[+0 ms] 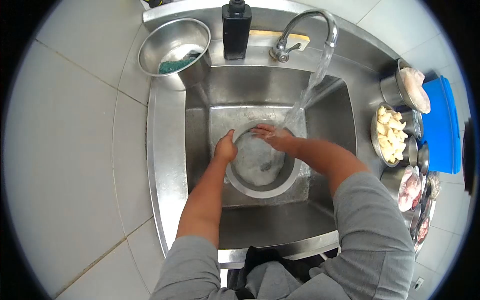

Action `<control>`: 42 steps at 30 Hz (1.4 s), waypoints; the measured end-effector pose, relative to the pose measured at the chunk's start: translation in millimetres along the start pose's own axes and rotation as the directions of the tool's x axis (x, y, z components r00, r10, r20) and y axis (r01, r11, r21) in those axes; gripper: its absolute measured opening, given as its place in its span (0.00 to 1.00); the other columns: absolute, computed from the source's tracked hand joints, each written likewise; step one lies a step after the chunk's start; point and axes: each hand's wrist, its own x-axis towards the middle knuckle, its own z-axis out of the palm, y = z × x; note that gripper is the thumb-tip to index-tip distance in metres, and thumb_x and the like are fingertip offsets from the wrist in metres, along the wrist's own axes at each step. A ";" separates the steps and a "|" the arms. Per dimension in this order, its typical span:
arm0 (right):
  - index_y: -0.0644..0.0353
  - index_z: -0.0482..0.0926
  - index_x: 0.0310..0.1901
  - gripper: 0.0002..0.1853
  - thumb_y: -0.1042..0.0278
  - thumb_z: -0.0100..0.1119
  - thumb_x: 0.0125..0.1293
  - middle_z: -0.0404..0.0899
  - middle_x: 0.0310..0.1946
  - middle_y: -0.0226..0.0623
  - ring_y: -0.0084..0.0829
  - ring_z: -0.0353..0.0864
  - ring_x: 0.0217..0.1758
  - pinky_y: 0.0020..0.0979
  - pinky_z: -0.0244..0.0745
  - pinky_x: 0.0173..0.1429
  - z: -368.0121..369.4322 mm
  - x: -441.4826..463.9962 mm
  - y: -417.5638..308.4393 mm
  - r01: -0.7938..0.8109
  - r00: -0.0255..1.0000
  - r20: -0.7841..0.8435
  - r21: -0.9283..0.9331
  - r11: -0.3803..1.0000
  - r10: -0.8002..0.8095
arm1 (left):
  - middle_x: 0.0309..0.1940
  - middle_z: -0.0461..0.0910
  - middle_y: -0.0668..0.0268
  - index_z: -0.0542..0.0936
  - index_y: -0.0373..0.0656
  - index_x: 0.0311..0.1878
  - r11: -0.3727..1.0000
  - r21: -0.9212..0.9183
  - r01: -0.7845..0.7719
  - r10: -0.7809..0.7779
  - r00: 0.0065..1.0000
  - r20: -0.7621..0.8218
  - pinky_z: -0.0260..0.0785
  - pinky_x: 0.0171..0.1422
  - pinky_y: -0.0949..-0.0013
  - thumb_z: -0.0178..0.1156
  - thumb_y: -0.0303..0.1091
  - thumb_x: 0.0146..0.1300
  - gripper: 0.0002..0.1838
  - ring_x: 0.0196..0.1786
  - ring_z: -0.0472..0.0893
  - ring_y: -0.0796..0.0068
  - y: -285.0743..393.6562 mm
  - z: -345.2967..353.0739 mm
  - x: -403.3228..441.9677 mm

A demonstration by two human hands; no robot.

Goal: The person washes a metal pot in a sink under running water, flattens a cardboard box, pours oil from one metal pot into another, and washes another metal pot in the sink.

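My left hand (226, 147) grips the pot (262, 193) mid-frame, my right hand (273, 137) lies open, holding nothing, over its cloudy water (256, 160): rinsing looks begun, unfinished.

There are two hands (226, 147) (275, 137), one bowl (262, 194) in one sink (250, 220), one faucet (331, 31) and one black bottle (236, 33).

To our eyes the sink (230, 87) is scuffed, dull-bright steel, the pot (265, 194) smooth metal, the tap (281, 52) glossy chrome. We see smooth plastic on the bottle (235, 37) and box (442, 125), rough fibre on the scourer (175, 65), matt cloth on our sleeves (372, 210).
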 end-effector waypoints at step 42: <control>0.61 0.72 0.58 0.21 0.66 0.53 0.62 0.64 0.65 0.46 0.32 0.58 0.72 0.35 0.53 0.74 1.8 -29.0 23.0 -0.401 0.906 0.204 0.694 0.597 0.372 | 0.41 0.80 0.46 0.71 0.40 0.58 0.999 -0.003 -0.033 0.032 0.997 -0.066 0.72 0.52 0.54 0.52 0.22 0.50 0.27 0.47 0.80 0.47 21.0 11.2 3.8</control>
